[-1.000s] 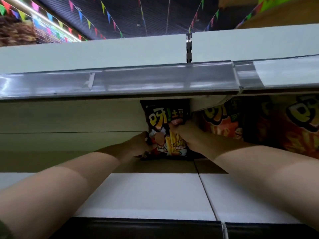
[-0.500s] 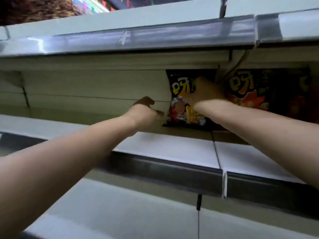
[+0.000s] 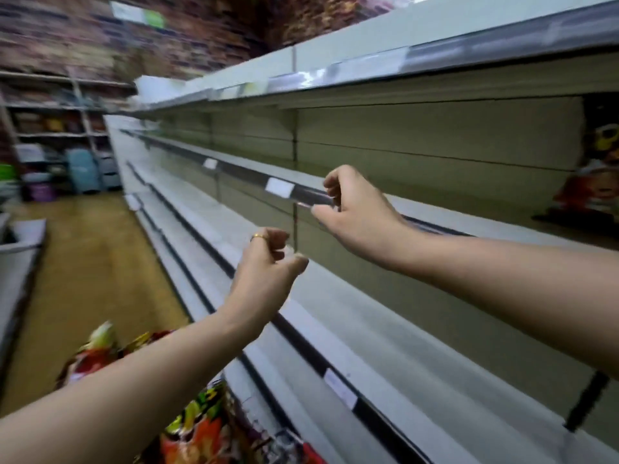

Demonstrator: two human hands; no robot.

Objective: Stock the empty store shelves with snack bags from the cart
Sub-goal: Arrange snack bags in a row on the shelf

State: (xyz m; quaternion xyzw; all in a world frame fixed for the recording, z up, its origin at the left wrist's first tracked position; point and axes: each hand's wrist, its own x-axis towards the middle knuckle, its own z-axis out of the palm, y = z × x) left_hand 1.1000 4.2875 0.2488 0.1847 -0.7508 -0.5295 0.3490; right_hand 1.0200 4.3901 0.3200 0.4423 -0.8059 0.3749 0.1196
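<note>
From the head camera, both hands are up in front of the long shelves (image 3: 435,209). The left hand (image 3: 268,272) has its fingers (image 3: 296,261) curled loosely and holds nothing. The right hand (image 3: 351,209) is curled loosely too, and it is also empty. Most of the shelves are bare.

One snack bag (image 3: 599,175) already stands at the far right, on the upper shelf. More snack bags (image 3: 197,420) lie low down near the left arm; I think that is the cart, but the picture is blurry there.

The next job looks like reaching down for another bag. The bags are puffy and slippery, so a loose grab could let one slide and fall on the floor (image 3: 87,256). A hard squeeze could crush the snacks inside.
</note>
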